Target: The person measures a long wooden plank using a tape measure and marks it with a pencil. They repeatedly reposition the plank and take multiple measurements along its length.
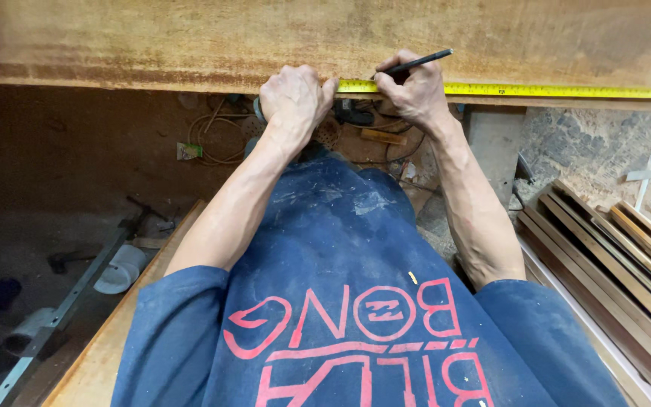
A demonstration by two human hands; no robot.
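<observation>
Head view: both hands work at the near edge of a big wooden board (pixel 340 34). Left hand (pixel 293 98) is closed, fingers curled and pressed together over the tape measure case, holding it against the board edge. Yellow tape blade (pixel 521 90) runs from this hand to the right, flat along the edge, w/ its hook at the far right end. Right hand (pixel 414 90) pinches a dark pencil (pixel 416 62) btw. thumb and fingers, tip touching the board just above the tape. Stacked wood strips (pixel 612 256) lie at lower right, well apart.
</observation>
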